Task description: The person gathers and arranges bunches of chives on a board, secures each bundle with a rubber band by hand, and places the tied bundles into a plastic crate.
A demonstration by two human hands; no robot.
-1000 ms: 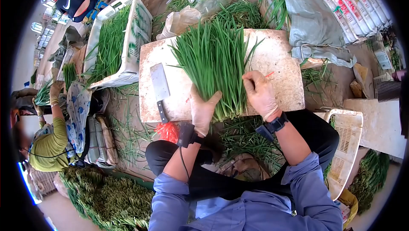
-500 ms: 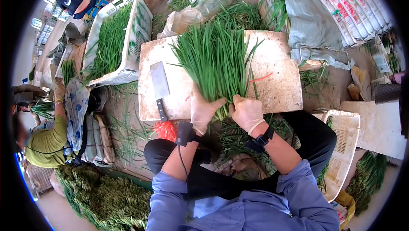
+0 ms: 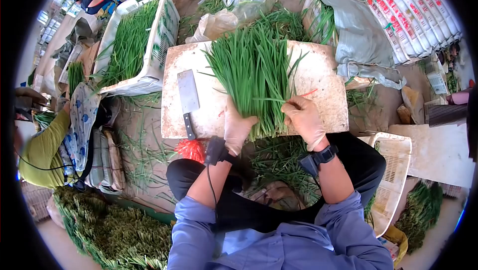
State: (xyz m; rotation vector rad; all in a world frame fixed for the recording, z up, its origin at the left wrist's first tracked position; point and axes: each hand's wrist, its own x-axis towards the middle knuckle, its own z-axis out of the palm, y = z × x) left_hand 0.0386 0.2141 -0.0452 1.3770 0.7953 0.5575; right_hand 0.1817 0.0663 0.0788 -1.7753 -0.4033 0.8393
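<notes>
A thick bundle of garlic chives (image 3: 254, 71) lies on the pale, stained board (image 3: 323, 86), cut ends toward me. My left hand (image 3: 238, 125), in a thin glove, grips the bundle's left side near the base, thumb across the top; its other fingers are partly hidden. At the right side, my gloved right hand (image 3: 304, 118) is closed in a pinch on a single chive blade (image 3: 269, 100) that runs crosswise over the bundle. A red tie strip (image 3: 309, 92) sticks out to the right. Left of the bundle lies a cleaver (image 3: 187, 93) with a black handle.
Red ties (image 3: 190, 150) hang at the board's front edge. A white crate (image 3: 154, 46) of chives stands at left, near a person in a green top (image 3: 45, 150). Another crate (image 3: 396, 180) is at right. Cut chives (image 3: 114, 225) are heaped lower left. A grey sheet (image 3: 361, 31) covers a box.
My right hand has moved right and slightly up from the bundle's base and now pinches a blade lying crosswise. My left hand stays on the bundle. The person at left has shifted.
</notes>
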